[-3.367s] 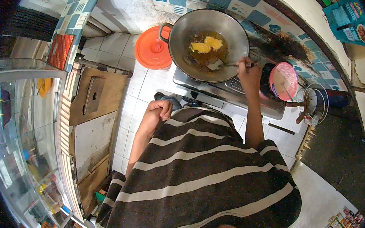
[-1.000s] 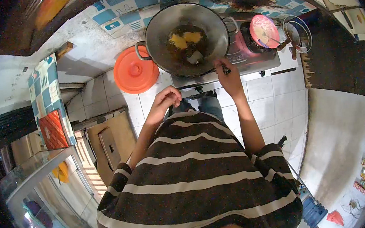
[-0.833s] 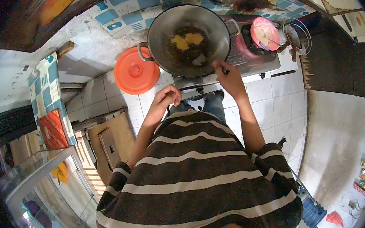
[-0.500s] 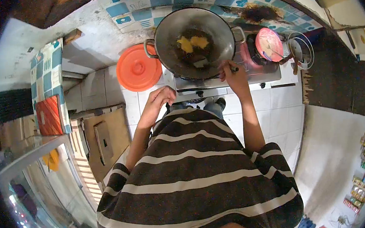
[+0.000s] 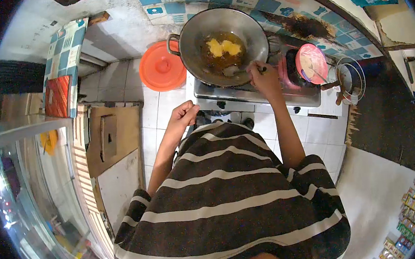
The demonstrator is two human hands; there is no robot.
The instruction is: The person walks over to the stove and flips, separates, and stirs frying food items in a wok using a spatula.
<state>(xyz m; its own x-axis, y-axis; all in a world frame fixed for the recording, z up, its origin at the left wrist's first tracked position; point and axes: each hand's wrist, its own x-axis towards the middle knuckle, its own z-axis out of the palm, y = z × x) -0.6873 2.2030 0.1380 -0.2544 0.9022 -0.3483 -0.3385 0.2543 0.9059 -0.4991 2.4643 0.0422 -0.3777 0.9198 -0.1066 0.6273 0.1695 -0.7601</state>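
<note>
A large metal wok [image 5: 191,42] stands on the gas stove [image 5: 283,97], with oil in its bottom. Yellow pieces of frying food [image 5: 224,47] float in the oil. My right hand [image 5: 264,77] is wrapped round the dark handle of a spatula [image 5: 232,71], at the wok's near right rim. The spatula's flat head dips into the near side of the oil, below the food. My left hand [image 5: 184,114] hangs in front of the stove, left of it, fingers curled in a loose fist. Nothing shows in it.
An orange-red lid [image 5: 162,67] lies left of the wok. On the stove's right side is a pink bowl [image 5: 311,64] of pale batter with a utensil in it. Further right sits a wire strainer [image 5: 351,80]. A glass case [image 5: 30,194] stands at far left.
The view has shifted and tilted slightly. My left hand's fingers have curled in more. My right hand stays on the spatula, whose head has moved slightly within the oil.
</note>
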